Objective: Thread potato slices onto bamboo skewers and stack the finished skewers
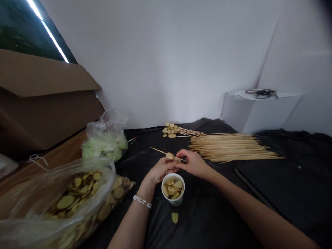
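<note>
My left hand (pixel 162 169) and my right hand (pixel 193 164) meet over a white paper cup (pixel 173 180) filled with pale potato slices. A thin bamboo skewer (pixel 162 153) runs between my hands, with a potato slice (pixel 169 156) on it. My left fingers curl up around the slice, and my right fingertips pinch the skewer's lower end. A single potato piece (pixel 175 218) lies on the black plastic sheet (pixel 220 214) below the cup. Beyond my hands lies a bundle of bare skewers (pixel 228 148).
A few skewers loaded with small potato slices (pixel 171 130) lie at the far side of the sheet. A clear bag of potato slices (pixel 77 197) sits at the near left, beside a bag of green leaves (pixel 105 147). Behind stand a cardboard box (pixel 38 93) and a white box (pixel 259 110).
</note>
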`<action>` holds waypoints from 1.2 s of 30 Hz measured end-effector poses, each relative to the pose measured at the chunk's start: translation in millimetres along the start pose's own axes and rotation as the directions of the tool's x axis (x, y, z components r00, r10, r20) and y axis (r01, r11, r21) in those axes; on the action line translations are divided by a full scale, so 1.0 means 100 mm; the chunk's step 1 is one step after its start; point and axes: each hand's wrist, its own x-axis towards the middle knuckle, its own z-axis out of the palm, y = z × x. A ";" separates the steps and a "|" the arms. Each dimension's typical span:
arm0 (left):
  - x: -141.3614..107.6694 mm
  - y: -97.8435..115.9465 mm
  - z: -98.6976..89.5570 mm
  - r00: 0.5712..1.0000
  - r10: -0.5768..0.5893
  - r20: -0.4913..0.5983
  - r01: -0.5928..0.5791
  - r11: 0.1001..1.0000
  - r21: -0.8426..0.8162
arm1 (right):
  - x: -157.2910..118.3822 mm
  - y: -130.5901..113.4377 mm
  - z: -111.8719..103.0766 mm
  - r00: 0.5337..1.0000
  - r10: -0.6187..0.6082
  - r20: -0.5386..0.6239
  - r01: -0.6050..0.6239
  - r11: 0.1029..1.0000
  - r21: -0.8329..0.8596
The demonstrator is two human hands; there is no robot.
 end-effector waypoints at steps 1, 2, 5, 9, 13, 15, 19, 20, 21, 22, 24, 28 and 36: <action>0.00 0.01 -0.01 1.000 0.000 -0.014 0.000 1.000 -0.014 | 0.01 0.01 -0.01 1.000 0.015 -0.015 -0.015 1.000 0.018; 0.00 0.03 -0.03 0.999 0.005 -0.039 -0.006 1.000 -0.029 | 0.02 0.03 -0.03 0.999 0.029 -0.031 -0.028 0.999 0.027; 0.01 0.09 -0.09 0.982 0.070 -0.178 -0.090 0.990 -0.107 | 0.05 0.05 -0.08 0.998 0.044 -0.055 -0.043 0.999 0.017; 0.05 0.15 -0.19 0.920 0.169 -0.353 -0.271 0.926 -0.262 | 0.05 0.05 -0.08 0.998 0.069 0.002 -0.069 0.998 -0.004; 0.08 0.19 -0.28 0.907 0.165 -0.387 -0.336 0.838 -0.430 | 0.02 0.07 -0.04 0.984 0.150 0.092 -0.154 0.987 0.038; 0.09 0.21 -0.31 0.890 0.139 -0.434 -0.368 0.781 -0.505 | 0.01 0.07 -0.04 0.978 0.167 0.127 -0.174 0.984 0.048; 0.08 0.23 -0.38 0.850 0.076 -0.521 -0.399 0.738 -0.544 | 0.01 0.02 -0.06 0.985 0.119 0.121 -0.113 0.992 -0.054; 0.07 0.23 -0.40 0.847 0.066 -0.528 -0.397 0.739 -0.544 | 0.01 0.00 -0.07 0.987 0.111 0.118 -0.101 0.991 -0.088; 0.07 0.23 -0.41 0.846 0.059 -0.530 -0.394 0.739 -0.547 | 0.01 -0.01 -0.07 0.987 0.106 0.118 -0.092 0.989 -0.116; 0.06 0.24 -0.41 0.845 0.054 -0.532 -0.393 0.737 -0.550 | 0.01 -0.02 -0.07 0.987 0.102 0.120 -0.086 0.987 -0.136; 0.05 0.24 -0.41 0.841 0.051 -0.538 -0.398 0.733 -0.552 | 0.01 -0.03 -0.06 0.987 0.096 0.131 -0.074 0.985 -0.158; 0.05 0.26 -0.38 0.837 0.053 -0.545 -0.404 0.732 -0.549 | 0.00 -0.01 -0.02 0.989 0.065 0.132 -0.041 0.983 -0.181; 0.06 0.25 -0.39 0.838 0.061 -0.542 -0.412 0.721 -0.557 | 0.00 0.01 0.00 0.990 0.062 0.125 -0.036 0.979 -0.202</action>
